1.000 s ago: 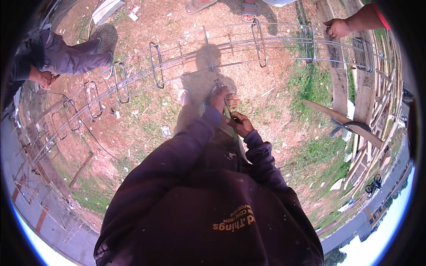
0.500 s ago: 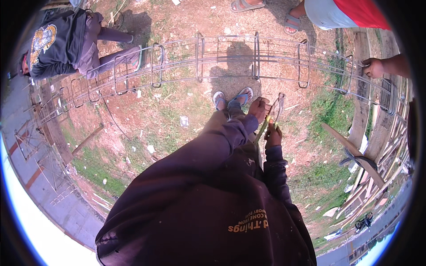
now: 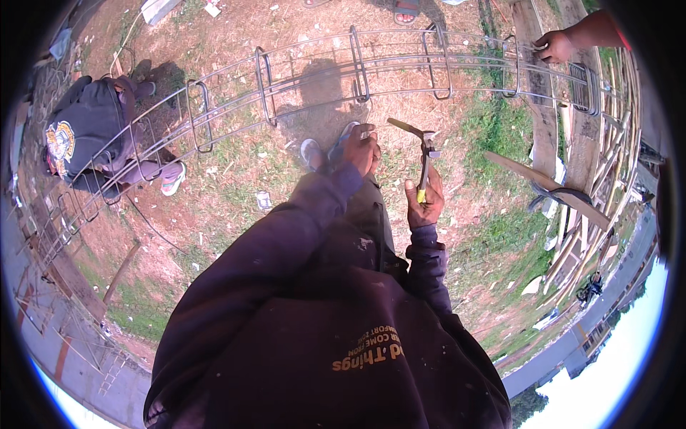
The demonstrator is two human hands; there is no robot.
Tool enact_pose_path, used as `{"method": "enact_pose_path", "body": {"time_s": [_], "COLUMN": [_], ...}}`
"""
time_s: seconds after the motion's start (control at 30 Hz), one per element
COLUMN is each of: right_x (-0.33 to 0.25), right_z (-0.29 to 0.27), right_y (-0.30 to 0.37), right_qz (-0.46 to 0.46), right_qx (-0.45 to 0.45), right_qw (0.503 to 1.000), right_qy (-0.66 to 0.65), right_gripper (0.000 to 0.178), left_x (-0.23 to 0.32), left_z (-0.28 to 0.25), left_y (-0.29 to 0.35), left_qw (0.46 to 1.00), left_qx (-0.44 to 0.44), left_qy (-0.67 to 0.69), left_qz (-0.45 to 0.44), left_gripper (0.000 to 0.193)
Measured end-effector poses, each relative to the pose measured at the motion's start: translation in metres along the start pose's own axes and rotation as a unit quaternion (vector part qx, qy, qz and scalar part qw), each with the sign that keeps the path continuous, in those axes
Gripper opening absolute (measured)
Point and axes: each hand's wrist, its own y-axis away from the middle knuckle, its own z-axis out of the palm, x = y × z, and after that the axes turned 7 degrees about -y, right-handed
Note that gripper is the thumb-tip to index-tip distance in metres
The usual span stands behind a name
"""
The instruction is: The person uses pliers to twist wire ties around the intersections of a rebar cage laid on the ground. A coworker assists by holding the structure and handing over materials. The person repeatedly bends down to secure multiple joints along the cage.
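My right hand (image 3: 426, 200) is closed round one handle, with a yellow-green grip, of a pair of pincers (image 3: 426, 161). The pincers stand wide apart, their other handle pointing up and left over the ground. To the left, my left hand (image 3: 361, 151) is held before my legs with its fingers curled in. Whether it holds anything small is hidden. Beyond both hands a long rebar cage (image 3: 314, 71) of thin rods and rectangular stirrups spans the view. Neither hand touches it.
At the far left a person in a dark jacket (image 3: 89, 118) bends at the cage. Another person's hand (image 3: 556, 46) is near its right end, beside bundled stirrups (image 3: 586, 89). Wooden planks (image 3: 547, 136) and a slanted board (image 3: 550, 189) lie right, near piled sticks (image 3: 572, 275).
My hands have moved apart; the left no longer touches the pincers, which have swung wide open in my right hand. The view has turned, and the person at left crouches lower.
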Motion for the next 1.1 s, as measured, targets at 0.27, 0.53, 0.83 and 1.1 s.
{"method": "enact_pose_path", "body": {"time_s": [0.27,0.53,0.83,1.1], "right_x": [-0.076,-0.027,0.037,0.045], "right_z": [-0.039,-0.045,-0.005,0.018], "right_y": [-0.055,-0.072,-0.067,-0.065], "right_qz": [-0.111,0.205,0.377,0.330], "right_qx": [0.134,-0.093,-0.300,-0.306], "right_qw": [0.955,0.899,0.803,0.821], "right_qy": [-0.242,-0.376,-0.351,-0.351], "right_gripper": [0.034,0.033,0.073,0.064], "left_x": [0.037,0.069,0.066,0.059], "left_z": [0.001,0.025,0.042,0.049], "left_y": [0.028,0.052,0.053,0.054], "left_qw": [0.997,0.999,0.996,0.990], "left_qx": [-0.046,0.017,0.057,0.093], "left_qy": [-0.048,-0.026,-0.066,-0.101], "left_qz": [-0.031,-0.031,0.013,0.028], "left_gripper": [0.015,0.014,0.015,0.017]}}
